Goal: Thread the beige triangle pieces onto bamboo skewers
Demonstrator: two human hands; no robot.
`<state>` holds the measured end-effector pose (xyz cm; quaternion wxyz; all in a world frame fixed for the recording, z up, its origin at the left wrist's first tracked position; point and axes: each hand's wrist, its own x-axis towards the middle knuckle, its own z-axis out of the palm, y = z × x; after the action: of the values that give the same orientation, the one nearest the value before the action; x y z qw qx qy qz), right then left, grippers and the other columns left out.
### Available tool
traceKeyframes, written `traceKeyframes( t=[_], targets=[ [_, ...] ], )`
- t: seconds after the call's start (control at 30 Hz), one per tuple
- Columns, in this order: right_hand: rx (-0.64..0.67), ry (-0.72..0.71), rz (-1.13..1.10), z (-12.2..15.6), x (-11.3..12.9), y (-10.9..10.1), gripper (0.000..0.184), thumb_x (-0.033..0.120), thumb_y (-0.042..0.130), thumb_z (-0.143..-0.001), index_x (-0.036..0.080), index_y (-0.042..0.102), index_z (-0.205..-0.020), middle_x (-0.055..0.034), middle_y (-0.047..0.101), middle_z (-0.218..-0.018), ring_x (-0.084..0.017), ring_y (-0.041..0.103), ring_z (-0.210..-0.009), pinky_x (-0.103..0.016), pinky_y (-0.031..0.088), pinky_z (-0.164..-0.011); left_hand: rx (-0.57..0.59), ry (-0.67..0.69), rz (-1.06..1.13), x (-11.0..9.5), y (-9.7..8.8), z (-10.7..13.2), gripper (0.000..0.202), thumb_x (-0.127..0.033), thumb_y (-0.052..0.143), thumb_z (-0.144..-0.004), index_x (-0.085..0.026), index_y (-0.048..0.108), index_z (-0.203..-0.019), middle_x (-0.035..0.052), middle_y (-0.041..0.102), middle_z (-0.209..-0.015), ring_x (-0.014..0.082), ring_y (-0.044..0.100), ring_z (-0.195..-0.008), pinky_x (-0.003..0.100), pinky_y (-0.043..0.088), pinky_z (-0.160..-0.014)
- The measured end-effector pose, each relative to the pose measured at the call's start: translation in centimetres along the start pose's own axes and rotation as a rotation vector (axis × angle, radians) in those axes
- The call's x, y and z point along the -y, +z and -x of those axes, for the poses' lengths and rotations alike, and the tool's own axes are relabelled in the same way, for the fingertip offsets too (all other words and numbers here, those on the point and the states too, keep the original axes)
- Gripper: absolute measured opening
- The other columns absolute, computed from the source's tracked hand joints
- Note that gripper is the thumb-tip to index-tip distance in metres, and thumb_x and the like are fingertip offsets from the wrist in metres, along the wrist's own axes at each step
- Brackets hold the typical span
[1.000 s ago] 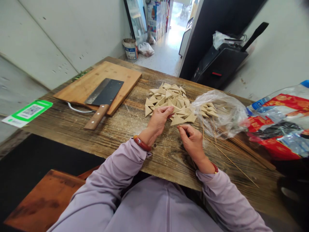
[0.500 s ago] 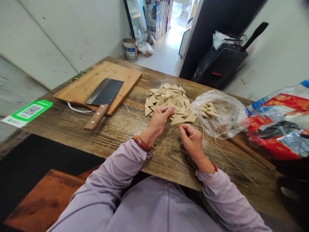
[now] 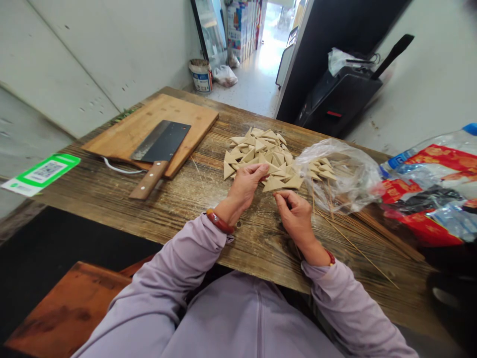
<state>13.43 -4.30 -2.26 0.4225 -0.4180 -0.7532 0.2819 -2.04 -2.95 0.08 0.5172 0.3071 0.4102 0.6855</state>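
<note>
Evidently, little has changed over the last second: the whole view has slipped a hair to the left, while both hands keep the same pose. I take that as a steady pause or a very fine finger action, with the handwork no further along in any visible way.

Leftmost, a green-bordered card (image 3: 41, 174) with a printed code lies at the edge of the worn wooden desk (image 3: 179, 216). Next comes a cutting board (image 3: 119, 132); a cleaver (image 3: 161, 144) rests on it, its wooden handle jutting past the near edge.

The left hand (image 3: 244, 186) is at the near side of a heap of tan folded triangles (image 3: 261, 146), thumb brought against the forefinger; whether a piece sits between them I cannot tell. The heap lies on the desk beyond both hands, with one foremost triangle (image 3: 273, 186) between their fingertips in the view.

The right hand (image 3: 296, 214) has thumb and forefinger pressed together just below that triangle. A faint thin line shows by its wrist, but what the pinch contains is too small to make out.

Farther right, a clear plastic bag (image 3: 350, 169) partly covers more triangles, thin sticks (image 3: 367, 231) lie near it, and red packaging (image 3: 439, 161) fills the far side.
</note>
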Motion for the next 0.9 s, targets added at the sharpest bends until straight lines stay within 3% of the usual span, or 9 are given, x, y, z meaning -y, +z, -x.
traceKeyframes(
  t=[0.9],
  targets=[
    [-0.011,0.01,0.001,-0.27,0.32,0.07,0.024,0.035,0.054,-0.092,0.021,0.069,-0.08,-0.0019,0.07,-0.071,-0.016,0.06,-0.064,-0.028,0.044,-0.063,0.012,-0.01,-0.03,0.17,0.05,0.11,0.034,-0.044,0.083,-0.066,-0.015,0.065,-0.06,-0.0025,0.052,-0.06,0.0091,0.043,-0.061,0.025,0.036,-0.062]
  ],
)
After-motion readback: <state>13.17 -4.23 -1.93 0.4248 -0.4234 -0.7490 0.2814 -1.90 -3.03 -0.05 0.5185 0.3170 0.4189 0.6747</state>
